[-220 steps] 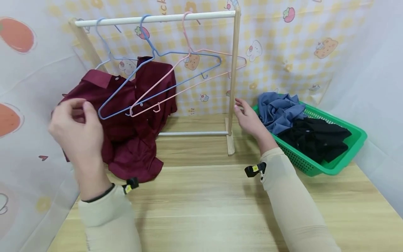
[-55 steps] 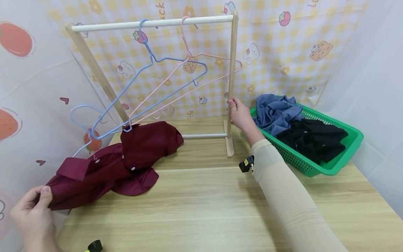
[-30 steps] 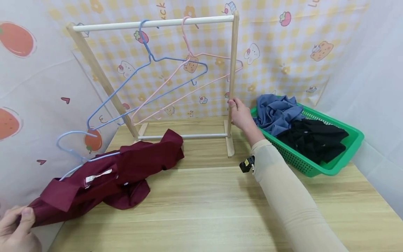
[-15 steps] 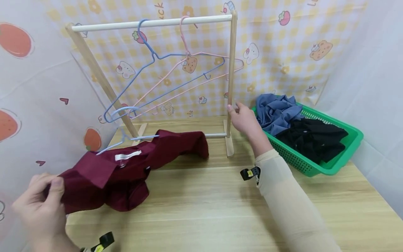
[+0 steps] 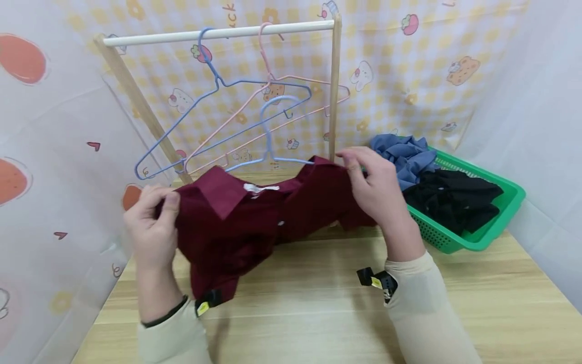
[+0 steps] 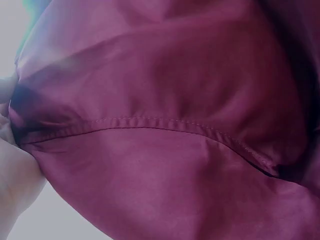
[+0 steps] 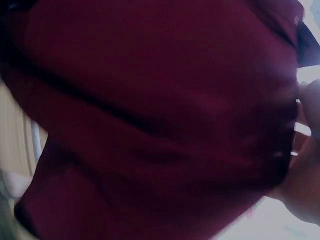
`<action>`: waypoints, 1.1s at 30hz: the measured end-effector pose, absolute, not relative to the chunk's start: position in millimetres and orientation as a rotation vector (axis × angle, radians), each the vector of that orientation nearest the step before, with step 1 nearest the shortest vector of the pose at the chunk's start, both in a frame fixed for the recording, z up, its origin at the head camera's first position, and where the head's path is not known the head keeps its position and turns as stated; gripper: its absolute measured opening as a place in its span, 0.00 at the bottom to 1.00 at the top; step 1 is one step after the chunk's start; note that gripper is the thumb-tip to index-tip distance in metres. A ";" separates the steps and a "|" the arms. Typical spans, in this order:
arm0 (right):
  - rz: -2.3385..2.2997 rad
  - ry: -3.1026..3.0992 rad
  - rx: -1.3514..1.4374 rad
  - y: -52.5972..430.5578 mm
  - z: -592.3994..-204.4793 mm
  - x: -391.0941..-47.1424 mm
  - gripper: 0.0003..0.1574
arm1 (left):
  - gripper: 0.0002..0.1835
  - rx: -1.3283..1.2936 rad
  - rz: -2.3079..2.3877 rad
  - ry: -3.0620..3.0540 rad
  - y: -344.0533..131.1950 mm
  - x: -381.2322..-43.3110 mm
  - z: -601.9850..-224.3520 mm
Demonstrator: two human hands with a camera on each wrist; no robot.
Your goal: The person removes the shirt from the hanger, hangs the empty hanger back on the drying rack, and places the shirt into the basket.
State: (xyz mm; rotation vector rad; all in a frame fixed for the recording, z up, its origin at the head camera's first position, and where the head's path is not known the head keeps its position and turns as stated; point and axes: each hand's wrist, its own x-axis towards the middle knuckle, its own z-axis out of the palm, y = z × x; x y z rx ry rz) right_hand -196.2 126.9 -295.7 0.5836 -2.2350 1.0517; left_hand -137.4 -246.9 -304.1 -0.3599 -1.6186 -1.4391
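A maroon short-sleeved shirt [image 5: 236, 222] with buttons and a white neck label is spread between both hands, above the tabletop. Inside its collar sits a light-blue hanger [image 5: 269, 146], its hook pointing up. My left hand [image 5: 153, 222] pinches one shoulder, thumb in front; the left wrist view shows the shirt [image 6: 165, 95] gathered at those fingers. My right hand [image 5: 377, 187] has thumb and fingers bent at the opposite shoulder. In the blurred right wrist view the shirt [image 7: 165, 115] hides part of this hand [image 7: 305, 170].
Behind the shirt stands a rack with a white rail [image 5: 159, 38] and wooden posts. A blue hanger [image 5: 182, 121] and a pink hanger [image 5: 227, 124] hang from it. To the right, a green basket [image 5: 509, 202] holds blue [image 5: 404, 156] and black clothes [image 5: 454, 197].
The light-blue hanger came off the rail inside the shirt. My left hand drew the shirt down leftward, then swung it right and up. My right hand left the rack post for the shirt's other shoulder.
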 end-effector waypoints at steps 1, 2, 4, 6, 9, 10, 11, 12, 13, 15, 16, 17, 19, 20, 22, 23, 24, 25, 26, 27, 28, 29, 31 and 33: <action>1.008 -2.169 0.590 132.0 -297.4 -194.1 0.24 | 0.10 -0.368 -1.461 -1.620 -239.0 -141.9 -302.8; 0.966 -2.115 0.592 137.6 -298.7 -192.3 0.24 | 0.10 -0.372 -1.477 -1.627 -231.3 -146.0 -301.9; 0.902 -2.020 0.585 148.2 -300.9 -189.2 0.24 | 0.10 -0.387 -1.533 -1.629 -216.8 -152.8 -301.0; 0.867 -1.954 0.576 158.5 -302.3 -186.7 0.28 | 0.10 -0.401 -1.562 -1.643 -204.2 -158.2 -301.5; 0.867 -1.905 0.528 172.5 -304.1 -181.4 0.30 | 0.12 -0.432 -1.588 -1.673 -187.8 -163.7 -303.7; 0.867 -1.902 0.509 177.0 -304.5 -179.2 0.31 | 0.12 -0.443 -1.595 -1.681 -183.1 -165.2 -304.8; 0.869 -1.901 0.494 181.2 -305.1 -177.0 0.31 | 0.12 -0.449 -1.593 -1.696 -179.0 -166.6 -306.2; 0.872 -1.902 0.479 185.0 -306.0 -174.7 0.31 | 0.12 -0.449 -1.597 -1.711 -175.4 -167.4 -308.0; 0.873 -1.909 0.465 188.2 -306.9 -172.1 0.30 | 0.13 -0.450 -1.609 -1.720 -172.1 -168.0 -310.1; 0.869 -1.928 0.459 193.3 -309.6 -168.2 0.31 | 0.13 -0.421 -1.626 -1.758 -167.9 -168.3 -316.4; 0.860 -1.946 0.464 195.2 -311.4 -166.8 0.31 | 0.13 -0.401 -1.631 -1.781 -166.7 -167.7 -319.8; 0.855 -1.963 0.470 196.7 -313.4 -165.8 0.30 | 0.13 -0.381 -1.637 -1.803 -166.0 -166.9 -323.4; 0.845 -1.998 0.478 198.5 -317.7 -164.3 0.30 | 0.13 -0.338 -1.653 -1.840 -165.3 -165.1 -330.6; 0.841 -2.014 0.482 199.0 -319.8 -163.9 0.29 | 0.13 -0.328 -1.661 -1.851 -165.2 -164.4 -333.6; 0.838 -2.032 0.485 199.2 -323.3 -163.2 0.28 | 0.13 -0.320 -1.671 -1.861 -165.1 -163.5 -338.2; 0.842 -2.033 0.487 199.0 -324.8 -163.1 0.26 | 0.13 -0.323 -1.687 -1.855 -165.2 -163.2 -340.1; 0.843 -2.035 0.491 198.9 -325.8 -162.9 0.25 | 0.13 -0.325 -1.705 -1.846 -165.1 -163.0 -341.6; 0.843 -2.035 0.497 198.8 -326.5 -162.7 0.23 | 0.13 -0.330 -1.722 -1.831 -165.0 -162.7 -342.6; 0.843 -2.036 0.502 198.8 -327.0 -162.4 0.22 | 0.13 -0.335 -1.755 -1.807 -164.9 -162.5 -343.8; 0.842 -2.037 0.507 198.9 -327.1 -162.0 0.21 | 0.12 -0.335 -1.791 -1.779 -164.7 -162.3 -345.0; 0.841 -2.039 0.514 197.8 -326.8 -161.7 0.21 | 0.12 -0.339 -1.841 -1.738 -165.6 -161.7 -346.1; 0.838 -2.042 0.519 196.9 -326.4 -161.3 0.21 | 0.13 -0.346 -1.887 -1.696 -166.3 -161.0 -347.0; 0.833 -2.047 0.522 195.4 -325.0 -160.2 0.21 | 0.14 -0.373 -1.972 -1.613 -167.2 -160.3 -348.6; 0.827 -2.050 0.521 194.2 -323.3 -158.8 0.22 | 0.15 -0.408 -2.046 -1.538 -167.6 -160.1 -349.9</action>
